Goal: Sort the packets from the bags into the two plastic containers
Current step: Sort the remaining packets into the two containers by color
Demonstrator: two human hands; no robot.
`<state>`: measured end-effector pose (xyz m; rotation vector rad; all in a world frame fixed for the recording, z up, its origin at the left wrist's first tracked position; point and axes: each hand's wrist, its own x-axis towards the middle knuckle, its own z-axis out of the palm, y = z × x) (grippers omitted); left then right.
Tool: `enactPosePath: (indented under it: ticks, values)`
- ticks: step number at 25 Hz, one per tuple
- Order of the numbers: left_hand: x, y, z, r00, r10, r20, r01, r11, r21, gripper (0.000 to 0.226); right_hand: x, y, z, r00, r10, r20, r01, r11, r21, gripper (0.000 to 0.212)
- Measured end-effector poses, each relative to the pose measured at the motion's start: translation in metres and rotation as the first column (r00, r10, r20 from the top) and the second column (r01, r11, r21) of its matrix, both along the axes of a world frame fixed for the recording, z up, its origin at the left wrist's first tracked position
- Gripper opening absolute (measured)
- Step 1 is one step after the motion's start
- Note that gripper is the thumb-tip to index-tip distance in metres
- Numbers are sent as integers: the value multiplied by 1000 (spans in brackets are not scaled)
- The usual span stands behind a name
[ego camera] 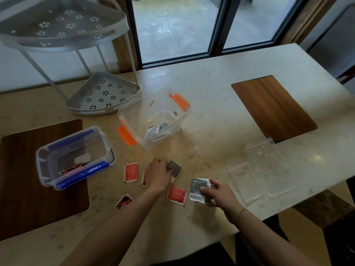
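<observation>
My left hand [158, 174] pinches a dark grey packet [175, 168] at table level. My right hand [215, 192] grips another grey packet [196, 189] just right of it. Several red packets lie loose on the table: one [131, 172] left of my left hand, one [176, 194] between my hands, one [124, 200] nearer me, and one partly hidden under my left hand. The blue-clipped container [76, 156] on the left holds red packets. The orange-clipped container [153, 118] behind my hands holds grey packets. Two flat clear bags [265, 169] lie at the right.
A grey perforated corner rack [103, 93] stands at the back left, its upper shelf overhanging. Dark wooden mats lie at the left [38, 189] and back right [272, 108]. The table edge runs close past the bags on the right.
</observation>
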<state>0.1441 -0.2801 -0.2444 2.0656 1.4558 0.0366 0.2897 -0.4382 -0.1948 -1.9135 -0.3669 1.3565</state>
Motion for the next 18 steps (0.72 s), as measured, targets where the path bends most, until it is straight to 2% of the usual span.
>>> enactPosePath:
  ticks: [7, 10, 13, 16, 18]
  values:
    - [5, -13, -2, 987, -97, -127, 126, 963, 238, 24, 27, 8, -3, 997, 79, -27, -78, 997, 12, 21]
    - [5, -19, 1, 956, -173, -236, 247, 909, 336, 22, 36, 12, -4, 994, 100, -48, -99, 995, 19, 22]
    - [5, -22, -4, 913, -242, -328, 365, 845, 391, 29, 44, 14, -3, 990, 125, -61, -124, 992, 27, 23]
    - [8, -25, -6, 907, -274, -321, 401, 795, 454, 35, 54, 14, 0, 987, 143, -73, -140, 989, 39, 20]
    - [11, -27, -6, 937, -248, -248, 338, 825, 452, 35, 61, 13, 0, 986, 153, -72, -150, 988, 48, 19]
